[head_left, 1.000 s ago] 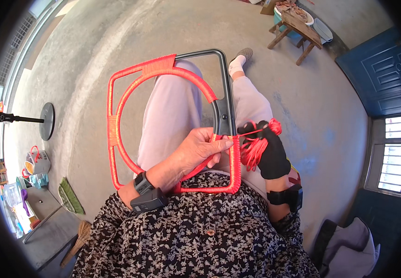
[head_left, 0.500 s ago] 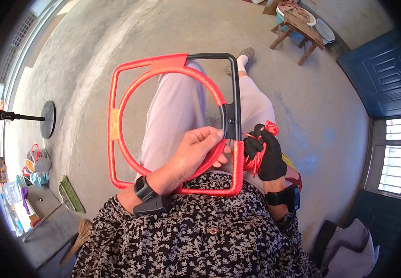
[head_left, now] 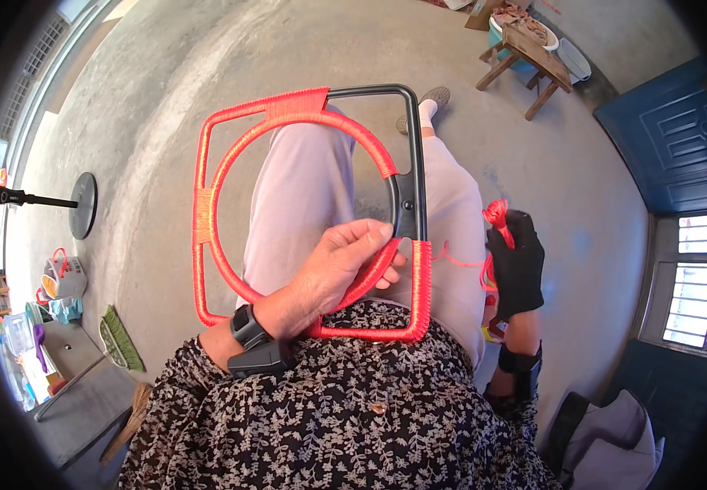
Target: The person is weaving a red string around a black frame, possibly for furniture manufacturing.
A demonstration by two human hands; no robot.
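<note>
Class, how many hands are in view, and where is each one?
2. The bare left hand grips the frame at its ring, over the lap; the gloved right hand is off to the right, holding red cord. No other hand shows.

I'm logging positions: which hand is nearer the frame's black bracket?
Left: the left hand pinches the ring beside the bracket; the right hand holds red cord farther right.

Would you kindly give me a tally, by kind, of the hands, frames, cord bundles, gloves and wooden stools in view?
Hands: 2, the left hand and the right hand
Frames: 1, the partly red-wrapped frame
Cord bundles: 1, the red cord bundle
Gloves: 1, the black glove
Wooden stools: 1, the wooden stool
Total: 6
</note>
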